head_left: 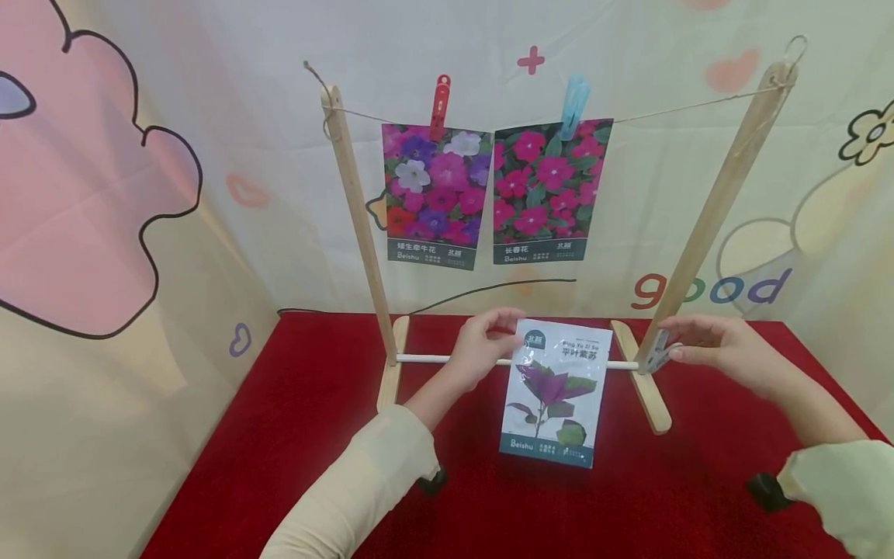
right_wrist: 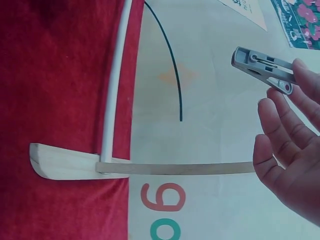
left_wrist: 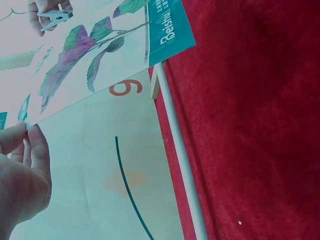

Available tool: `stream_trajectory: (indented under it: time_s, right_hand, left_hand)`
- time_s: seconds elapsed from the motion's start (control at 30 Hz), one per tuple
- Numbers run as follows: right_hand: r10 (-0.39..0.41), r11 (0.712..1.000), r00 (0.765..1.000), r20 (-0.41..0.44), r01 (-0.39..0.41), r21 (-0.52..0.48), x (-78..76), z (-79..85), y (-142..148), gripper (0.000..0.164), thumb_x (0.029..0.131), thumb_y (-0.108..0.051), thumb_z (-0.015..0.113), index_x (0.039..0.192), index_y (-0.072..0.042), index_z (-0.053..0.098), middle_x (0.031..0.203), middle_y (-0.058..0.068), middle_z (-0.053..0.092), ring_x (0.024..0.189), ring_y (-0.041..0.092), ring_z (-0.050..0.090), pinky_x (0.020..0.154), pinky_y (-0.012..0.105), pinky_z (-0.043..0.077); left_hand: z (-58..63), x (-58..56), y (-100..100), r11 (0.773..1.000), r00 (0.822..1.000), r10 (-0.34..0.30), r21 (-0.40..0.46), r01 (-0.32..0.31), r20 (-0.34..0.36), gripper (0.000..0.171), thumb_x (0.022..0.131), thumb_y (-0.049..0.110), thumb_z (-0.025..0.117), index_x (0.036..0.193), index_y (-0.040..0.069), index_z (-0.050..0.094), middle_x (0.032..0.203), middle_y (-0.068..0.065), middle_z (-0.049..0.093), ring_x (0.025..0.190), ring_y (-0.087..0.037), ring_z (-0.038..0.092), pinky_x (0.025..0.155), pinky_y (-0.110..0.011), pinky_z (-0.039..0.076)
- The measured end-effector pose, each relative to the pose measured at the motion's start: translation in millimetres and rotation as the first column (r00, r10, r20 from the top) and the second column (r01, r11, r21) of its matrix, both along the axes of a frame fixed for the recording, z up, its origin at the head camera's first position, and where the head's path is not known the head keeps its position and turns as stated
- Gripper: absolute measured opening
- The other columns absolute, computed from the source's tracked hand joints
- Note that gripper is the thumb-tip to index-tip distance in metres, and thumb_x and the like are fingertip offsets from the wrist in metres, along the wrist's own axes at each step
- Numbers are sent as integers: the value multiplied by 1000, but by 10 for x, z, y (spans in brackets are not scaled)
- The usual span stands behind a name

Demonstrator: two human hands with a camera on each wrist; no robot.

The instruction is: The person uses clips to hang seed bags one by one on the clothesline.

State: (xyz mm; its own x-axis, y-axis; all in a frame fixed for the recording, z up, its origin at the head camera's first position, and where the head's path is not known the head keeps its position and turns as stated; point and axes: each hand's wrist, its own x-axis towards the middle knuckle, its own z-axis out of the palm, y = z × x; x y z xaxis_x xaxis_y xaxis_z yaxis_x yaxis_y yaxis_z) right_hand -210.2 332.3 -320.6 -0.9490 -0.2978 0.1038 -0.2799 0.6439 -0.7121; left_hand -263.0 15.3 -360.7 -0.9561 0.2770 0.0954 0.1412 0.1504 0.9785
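Note:
My left hand pinches a seed packet by its upper left corner; the packet shows a purple-leaved plant and faces me. In the left wrist view the thumb and fingertips meet at that corner. To the right, my right hand holds a grey clothespin between thumb and fingers, beside the frame's right post. Behind and above, two flower packets hang from a string: a mixed-colour one under a red clothespin, and a pink one under a light blue clothespin.
The string runs between the wooden left post and right post. A white rod joins their flat wooden feet low down. Red cloth covers the table, and a printed curtain hangs behind.

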Motion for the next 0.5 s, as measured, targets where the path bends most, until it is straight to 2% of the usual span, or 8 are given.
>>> stream_trajectory:
  time_s: [0.2, 0.5]
  right_hand:
    - [-12, 999, 1000, -8, 13, 33, -6, 116, 23, 41, 85, -22, 57, 122, -9, 47, 98, -20, 58, 88, -5, 55, 70, 22, 49]
    - [-26, 998, 998, -61, 29, 51, -42, 213, 52, 35, 85, -17, 57, 119, -11, 51, 94, -20, 59, 83, -7, 56, 67, 17, 47]
  left_hand:
    - [46, -23, 13, 1000, 999, -17, 1, 17, -29, 31, 81, 6, 61, 110, 18, 60, 97, -3, 57, 85, -15, 58, 70, -28, 53]
    - [126, -34, 29, 1000, 997, -13, -19, 12, -82, 31, 81, 8, 61, 110, 20, 61, 100, -1, 58, 88, -14, 57, 72, -28, 53]
